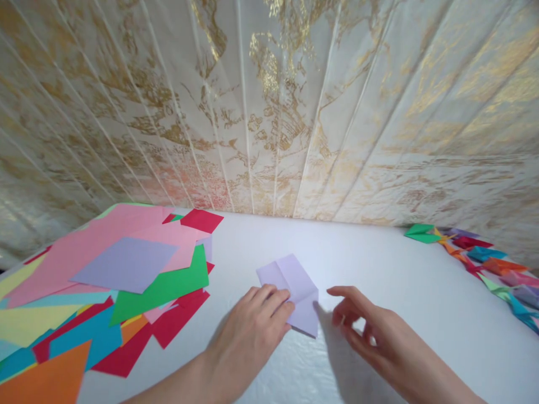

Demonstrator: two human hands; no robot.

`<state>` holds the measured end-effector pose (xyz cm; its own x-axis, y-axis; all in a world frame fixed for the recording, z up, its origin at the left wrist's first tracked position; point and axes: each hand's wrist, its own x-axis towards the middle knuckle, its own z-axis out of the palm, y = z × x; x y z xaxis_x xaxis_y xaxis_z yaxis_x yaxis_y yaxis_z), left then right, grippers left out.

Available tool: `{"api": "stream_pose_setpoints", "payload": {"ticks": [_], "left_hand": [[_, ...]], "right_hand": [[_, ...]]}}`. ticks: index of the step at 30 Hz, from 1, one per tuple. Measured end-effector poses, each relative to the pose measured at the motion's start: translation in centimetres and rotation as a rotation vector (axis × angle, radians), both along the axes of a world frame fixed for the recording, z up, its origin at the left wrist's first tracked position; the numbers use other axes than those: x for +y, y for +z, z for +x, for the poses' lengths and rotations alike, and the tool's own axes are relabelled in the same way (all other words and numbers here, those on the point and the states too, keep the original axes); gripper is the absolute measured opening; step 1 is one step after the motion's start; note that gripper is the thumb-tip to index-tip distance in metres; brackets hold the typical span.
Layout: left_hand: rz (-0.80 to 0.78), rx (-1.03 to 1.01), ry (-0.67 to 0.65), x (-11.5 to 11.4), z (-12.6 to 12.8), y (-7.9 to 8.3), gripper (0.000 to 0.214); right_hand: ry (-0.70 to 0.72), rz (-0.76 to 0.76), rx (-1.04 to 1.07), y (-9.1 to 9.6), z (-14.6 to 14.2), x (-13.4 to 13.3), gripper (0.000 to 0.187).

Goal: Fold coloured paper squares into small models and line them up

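Observation:
A lavender sheet of paper with crease lines and folded edges lies at the middle of the white table. My left hand rests on its lower left part, fingers laid flat and pressing it down. The fingertips cover that corner of the sheet. Just right of the paper, my right hand hovers above the table, fingers bent and apart, the index finger pointing toward the sheet. Nothing shows between its fingers, and it does not touch the paper.
At left spreads a loose pile of coloured paper sheets, pink, lavender, green, red, blue, yellow and orange. Along the right edge runs a row of folded paper pieces in several colours. Behind the white table hangs a white and gold curtain.

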<state>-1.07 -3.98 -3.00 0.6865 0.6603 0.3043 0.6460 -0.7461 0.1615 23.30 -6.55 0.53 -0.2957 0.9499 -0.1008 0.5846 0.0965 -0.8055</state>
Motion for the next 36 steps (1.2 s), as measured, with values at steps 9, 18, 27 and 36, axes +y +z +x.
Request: {"api": "stream_pose_setpoints", "payload": {"ticks": [9, 18, 27, 36], "left_hand": [[-0.026, -0.204, -0.067, 0.4, -1.0, 0.6, 0.019], [-0.102, -0.068, -0.013, -0.8, 0.2, 1.0, 0.013], [-0.285, -0.233, 0.168, 0.0, 1.0, 1.1, 0.020], [-0.271, -0.161, 0.194, 0.2, 1.4, 0.8, 0.019]], "right_hand": [[0.342, 0.529, -0.262, -1.5, -1.5, 2.2, 0.019], [0.273, 0.476, -0.172, -1.7, -1.6, 1.6, 0.016], [0.017, 0.267, -0.121, -1.9, -3.1, 1.4, 0.014], [0.094, 0.313, -0.205, -1.9, -3.1, 1.7, 0.010]]}}
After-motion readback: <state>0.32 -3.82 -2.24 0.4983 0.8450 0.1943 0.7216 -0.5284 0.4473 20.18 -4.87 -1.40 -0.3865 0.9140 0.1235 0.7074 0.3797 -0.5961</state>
